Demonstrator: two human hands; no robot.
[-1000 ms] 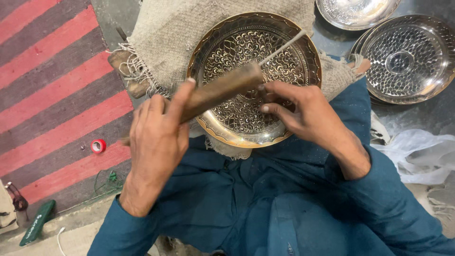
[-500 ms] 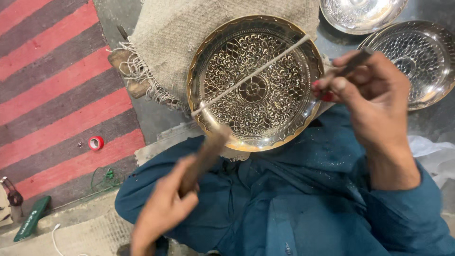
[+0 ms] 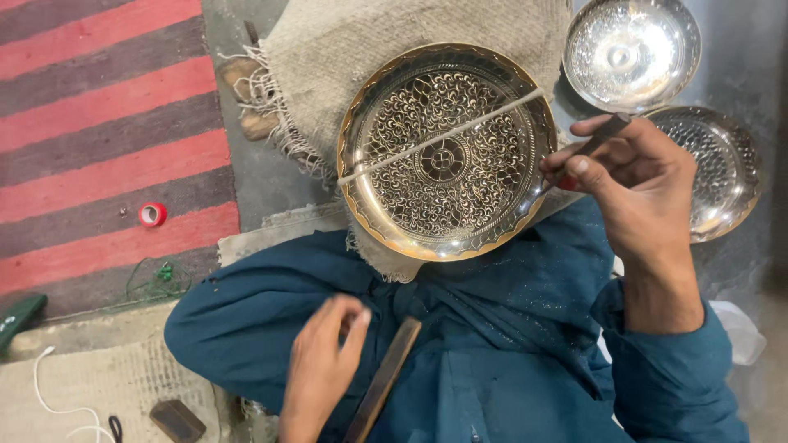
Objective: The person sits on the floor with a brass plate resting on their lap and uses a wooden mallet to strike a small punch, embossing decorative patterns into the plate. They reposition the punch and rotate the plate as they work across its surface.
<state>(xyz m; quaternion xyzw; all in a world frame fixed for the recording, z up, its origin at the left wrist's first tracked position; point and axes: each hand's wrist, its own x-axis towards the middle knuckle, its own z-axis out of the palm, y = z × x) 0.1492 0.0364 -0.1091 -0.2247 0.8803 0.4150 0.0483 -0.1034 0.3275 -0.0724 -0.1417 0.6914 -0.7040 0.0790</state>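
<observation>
A round brass plate (image 3: pixel 386 205) with fine engraved scrollwork lies on a burlap cloth (image 3: pixel 345 49) in front of my lap. A thin pale cord (image 3: pixel 492 111) runs slantwise across its face. My right hand (image 3: pixel 648 193) is closed on a slim dark metal punch (image 3: pixel 603 135), just off the plate's right rim. My left hand (image 3: pixel 322 369) is low on my blue-clothed lap, fingers loosely curled, beside a brown wooden stick (image 3: pixel 386 377) that lies along its thumb side. Whether it grips the stick is unclear.
Two silvery embossed dishes (image 3: pixel 632 53) (image 3: pixel 726 168) sit at the upper right on grey floor. A red and grey striped rug (image 3: pixel 98 123) covers the left, with a small red tape roll (image 3: pixel 152 215) on it. A white cable (image 3: pixel 45 394) and a dark block (image 3: pixel 176 420) lie bottom left.
My left hand has carried the wooden stick from over the plate down onto my lap. My right hand has drawn the punch off the plate's centre to its right rim.
</observation>
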